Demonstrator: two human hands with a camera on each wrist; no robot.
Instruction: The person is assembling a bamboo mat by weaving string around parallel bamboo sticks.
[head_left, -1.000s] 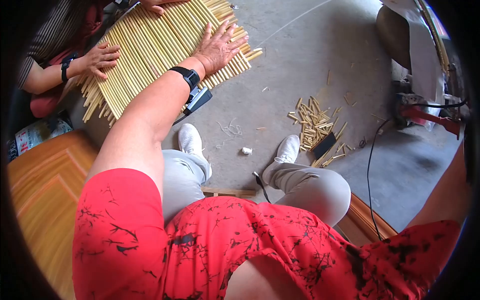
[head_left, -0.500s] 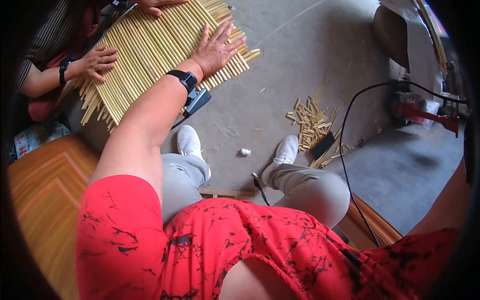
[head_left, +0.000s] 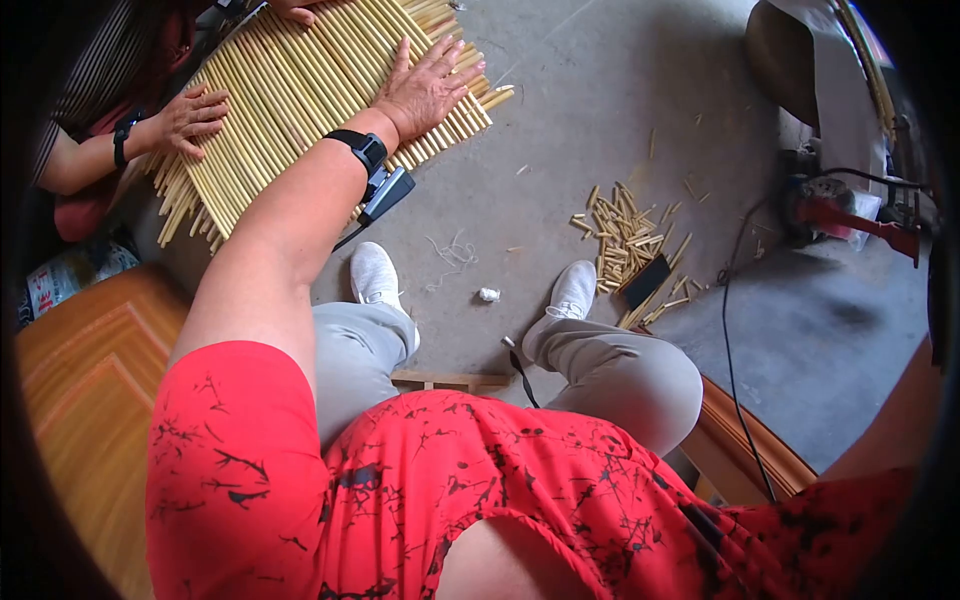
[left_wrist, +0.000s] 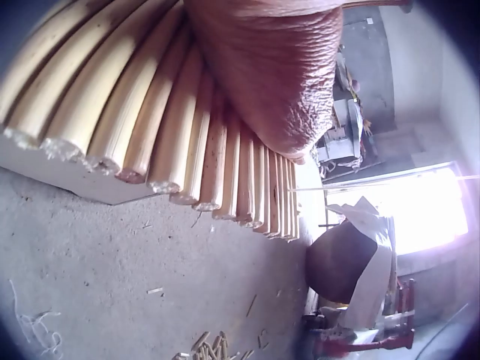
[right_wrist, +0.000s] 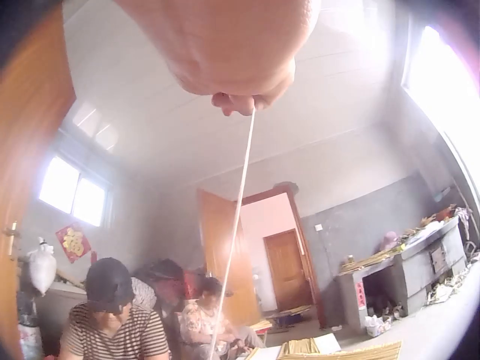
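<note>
My left hand [head_left: 425, 95] lies spread on a mat of slim yellow stalks [head_left: 280, 105] laid side by side, fingers toward its far right edge. In the left wrist view the heel of that hand [left_wrist: 277, 75] rests over the cut stalk ends [left_wrist: 161, 161]. My right hand [right_wrist: 232, 60] is raised, outside the head view; its curled fingers grip a taut white string [right_wrist: 241, 176] that slants downward. Another person's hand [head_left: 190, 120] rests flat on the mat's left edge, and a second hand [head_left: 295, 10] touches its top.
Short cut stalk pieces [head_left: 622, 230] lie heaped beside my right shoe, with a dark block [head_left: 645, 283] against them. Loose white thread [head_left: 452, 257] is on the concrete floor. A black cable [head_left: 735, 370] hangs at right, near a red-handled device [head_left: 860, 225]. A wooden panel [head_left: 95, 400] stands at left.
The black cable at right swung inward and then back out. My left hand keeps its place on the mat, while the whole head view has shifted slightly.
</note>
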